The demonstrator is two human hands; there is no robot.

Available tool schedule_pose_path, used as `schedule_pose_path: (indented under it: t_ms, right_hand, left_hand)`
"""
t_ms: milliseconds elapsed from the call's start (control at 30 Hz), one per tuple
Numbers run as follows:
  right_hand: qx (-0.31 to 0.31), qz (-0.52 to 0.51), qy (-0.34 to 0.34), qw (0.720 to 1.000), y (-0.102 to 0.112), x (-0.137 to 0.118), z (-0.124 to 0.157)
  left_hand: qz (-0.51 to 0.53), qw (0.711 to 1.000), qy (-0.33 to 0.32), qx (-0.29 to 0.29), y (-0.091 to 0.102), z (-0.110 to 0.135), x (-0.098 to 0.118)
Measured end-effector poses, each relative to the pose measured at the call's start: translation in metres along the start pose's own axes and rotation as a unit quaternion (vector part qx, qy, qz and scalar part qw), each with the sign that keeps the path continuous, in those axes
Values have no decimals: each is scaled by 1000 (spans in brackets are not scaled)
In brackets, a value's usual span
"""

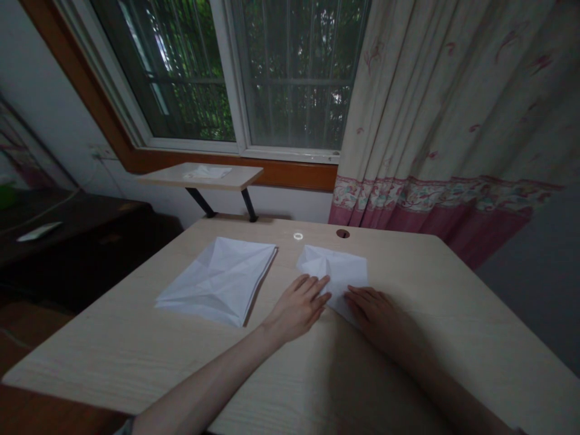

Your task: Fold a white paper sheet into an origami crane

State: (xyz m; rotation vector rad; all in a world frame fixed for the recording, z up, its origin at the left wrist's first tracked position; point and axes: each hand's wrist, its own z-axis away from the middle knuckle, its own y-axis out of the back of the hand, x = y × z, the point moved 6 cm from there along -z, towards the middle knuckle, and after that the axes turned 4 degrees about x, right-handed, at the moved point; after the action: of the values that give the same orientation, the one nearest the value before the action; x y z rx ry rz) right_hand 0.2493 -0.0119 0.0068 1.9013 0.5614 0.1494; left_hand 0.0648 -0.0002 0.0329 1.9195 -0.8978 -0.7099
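Note:
A folded sheet of white paper (347,269) lies on the wooden desk (281,386), with creases and a raised fold on its left part. My left hand (299,305) rests on the paper's near left side, fingers stretched out and pressing flat. On the near right part of the same sheet lies my right hand (374,308), its fingers extended and the palm down. Both hands touch the paper without gripping it. Parts of its near edge are hidden under the fingers. To the left of my left hand sits a stack of creased white paper sheets (220,278).
A small raised shelf (158,175) on black legs stands at the desk's back left, with crumpled white paper (207,172) on it. A cable hole (343,234) and a small white ring (298,236) are near the back edge. A curtain (435,121) hangs behind, right of the window.

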Motion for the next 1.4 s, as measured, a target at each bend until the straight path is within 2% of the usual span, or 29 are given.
schedule_pose_path:
  t_ms: [233, 433, 533, 733, 900, 1033, 1267, 1400]
  right_hand:
    - [-3, -34, 13, 999, 11, -8, -2]
    - [-13, -15, 18, 1000, 20, -16, -4]
    - [-15, -14, 26, 999, 17, -16, -4]
    - [24, -56, 33, 998, 9, -12, -2]
    - [14, -54, 58, 997, -1, -13, 0]
    - [0, -43, 51, 998, -7, -12, 2]
    - [-18, -43, 49, 998, -8, -11, 2]
    - [-15, -45, 53, 997, -8, -13, 2]
  left_hand:
    - [17, 1000, 4, -12, -3, 1, -1]
    - [36, 999, 15, -13, -5, 4, -3]
    - [58, 998, 14, -6, -5, 4, -2]
    - [73, 997, 29, -15, -7, 5, -4]
    - [91, 995, 39, -13, -8, 6, -6]
    - [110, 993, 47, -8, -10, 7, -8]
    - [150, 984, 89, -21, -14, 6, -11]
    - [169, 980, 107, -8, -13, 6, -14]
